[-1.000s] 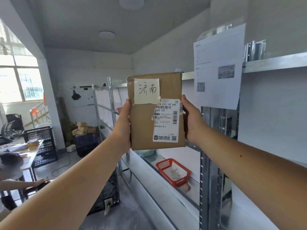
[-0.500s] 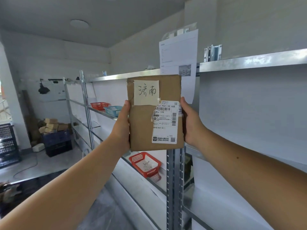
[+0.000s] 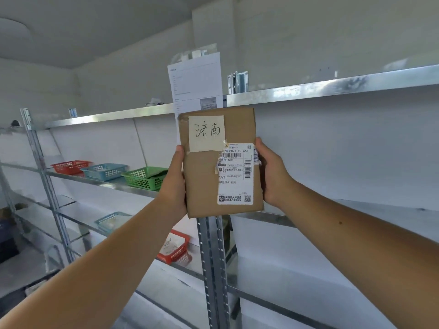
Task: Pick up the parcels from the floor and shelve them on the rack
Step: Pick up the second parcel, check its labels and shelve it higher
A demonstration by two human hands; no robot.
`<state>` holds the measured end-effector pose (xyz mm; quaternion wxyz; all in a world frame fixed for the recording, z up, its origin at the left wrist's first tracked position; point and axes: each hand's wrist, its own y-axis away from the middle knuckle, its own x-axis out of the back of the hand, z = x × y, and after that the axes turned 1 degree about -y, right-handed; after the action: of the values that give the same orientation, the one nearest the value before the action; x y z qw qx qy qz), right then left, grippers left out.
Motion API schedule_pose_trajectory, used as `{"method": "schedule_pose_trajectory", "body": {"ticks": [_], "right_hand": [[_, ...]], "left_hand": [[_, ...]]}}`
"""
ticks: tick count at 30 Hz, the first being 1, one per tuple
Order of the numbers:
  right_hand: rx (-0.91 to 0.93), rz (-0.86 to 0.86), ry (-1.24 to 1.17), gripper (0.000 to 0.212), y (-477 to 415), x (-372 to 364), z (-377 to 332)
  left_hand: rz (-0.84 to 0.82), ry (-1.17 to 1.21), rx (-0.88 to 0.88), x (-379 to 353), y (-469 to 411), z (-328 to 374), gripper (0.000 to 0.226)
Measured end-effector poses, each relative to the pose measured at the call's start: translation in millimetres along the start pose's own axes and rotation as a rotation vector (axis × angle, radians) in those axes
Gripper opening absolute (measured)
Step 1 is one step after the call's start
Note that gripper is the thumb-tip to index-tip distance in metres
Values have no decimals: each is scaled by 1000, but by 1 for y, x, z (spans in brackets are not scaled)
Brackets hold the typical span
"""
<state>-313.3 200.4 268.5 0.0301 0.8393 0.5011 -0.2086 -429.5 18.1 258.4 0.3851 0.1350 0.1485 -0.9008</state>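
Note:
A flat brown cardboard parcel (image 3: pixel 204 184) stands upright in front of me, with a handwritten paper note at its top and a white shipping label lower right. My left hand (image 3: pixel 174 184) grips its left edge and my right hand (image 3: pixel 270 172) grips its right edge, fingers wrapped behind it. The parcel is held at arm's length in front of the metal rack (image 3: pixel 211 257), level with the middle shelf, near the upright post between two bays.
On the middle shelf to the left sit a red basket (image 3: pixel 70 166), a blue basket (image 3: pixel 104 170) and a green basket (image 3: pixel 145 178). Lower shelves hold another blue basket (image 3: pixel 111 220) and a red basket (image 3: pixel 174 249). A printed sheet (image 3: pixel 196 84) hangs from the top shelf.
My view has swung to the right along the rack, bringing the baskets on the middle shelf into sight. The parcel stays gripped by both hands at the centre.

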Motion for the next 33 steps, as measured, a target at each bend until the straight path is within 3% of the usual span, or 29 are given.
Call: {"method": "schedule_pose_trajectory", "body": {"ticks": [16, 25, 33], "right_hand": [[84, 404, 81, 75, 97, 64, -28], [125, 540, 55, 81, 167, 123, -56], [198, 609, 23, 74, 230, 191, -87]], "left_hand": [[-303, 24, 190, -81, -7, -47, 68], [-472, 4, 307, -164, 16, -81, 72], [-550, 41, 318, -252, 51, -113, 71]]}}
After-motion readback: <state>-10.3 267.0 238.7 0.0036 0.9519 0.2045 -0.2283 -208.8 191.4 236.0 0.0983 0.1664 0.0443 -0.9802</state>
